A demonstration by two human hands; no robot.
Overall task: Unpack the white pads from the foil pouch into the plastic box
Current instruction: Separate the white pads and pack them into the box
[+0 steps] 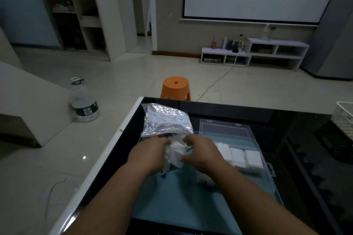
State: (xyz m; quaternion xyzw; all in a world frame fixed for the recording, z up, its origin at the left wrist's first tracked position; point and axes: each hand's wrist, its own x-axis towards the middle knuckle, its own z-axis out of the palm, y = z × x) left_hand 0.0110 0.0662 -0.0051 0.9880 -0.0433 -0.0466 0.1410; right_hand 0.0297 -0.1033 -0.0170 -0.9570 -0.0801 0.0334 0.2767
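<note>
A crinkled silver foil pouch [165, 120] with blue print lies on the black table, its open end toward me. My left hand [150, 153] grips that open end. My right hand [200, 150] curls around crumpled white wrapping [174, 153] that sticks out of the pouch between both hands. Just to the right stands the clear plastic box [229, 129], its lid open. Three white pads [241, 156] lie side by side in the box near its front right corner.
A teal mat [181, 196] covers the table under my forearms. A white mesh basket [343, 118] stands at the table's right edge. Beyond the far edge is an orange stool [175, 87]. A large water bottle [85, 105] stands on the floor at left.
</note>
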